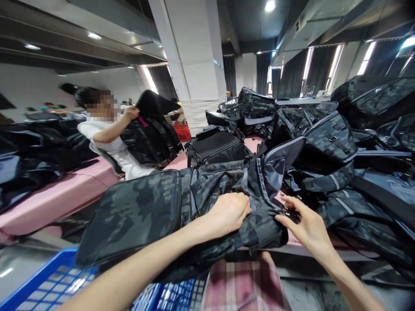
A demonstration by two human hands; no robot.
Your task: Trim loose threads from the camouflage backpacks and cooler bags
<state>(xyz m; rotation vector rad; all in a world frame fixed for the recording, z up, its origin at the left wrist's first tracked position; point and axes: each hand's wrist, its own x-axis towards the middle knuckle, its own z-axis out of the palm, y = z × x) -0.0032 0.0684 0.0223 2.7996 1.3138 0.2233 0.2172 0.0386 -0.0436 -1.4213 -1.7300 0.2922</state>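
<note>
Pillar: white pillar (191, 52) taken as landmark, sides as the wearer sees them
Desk: pink-covered desk (177, 162) in front of pillar, stretching to its right; near edge largely hidden by the bag
Camouflage bag: camouflage bag (210, 233) directly in front of pillar, on the wearer's side of the desk, reaching past the near edge
Overhang: flat panel (139, 216) juts out front-left of pillar, above the blue basket (40, 274); plaid garment (244, 285) close under the bag's middle
Open room: tight; bag pile (333, 138) crowds the desk right of pillar, black bag (217, 149) just before pillar; small pink patches between
Left of pillar: gap between desks, taken by a co-worker (106, 147) holding up a dark bag (149, 134); second pink desk (84, 179) beyond
Long axis: crosswise before pillar, left end somewhat nearer the wearer
Pointing: flat panel laid out to pillar's left; grey-lined flap (282, 164) stands up at the opposite end, tip to pillar's right; opening faces up
Left hand: left hand (231, 212) in front of pillar, fingers curled into a fist, gripping bag fabric at the opening
Right hand: right hand (303, 224) front-right of pillar, thumb and forefinger apart around a dark piece at the bag's end; cannot tell if gripped
</note>
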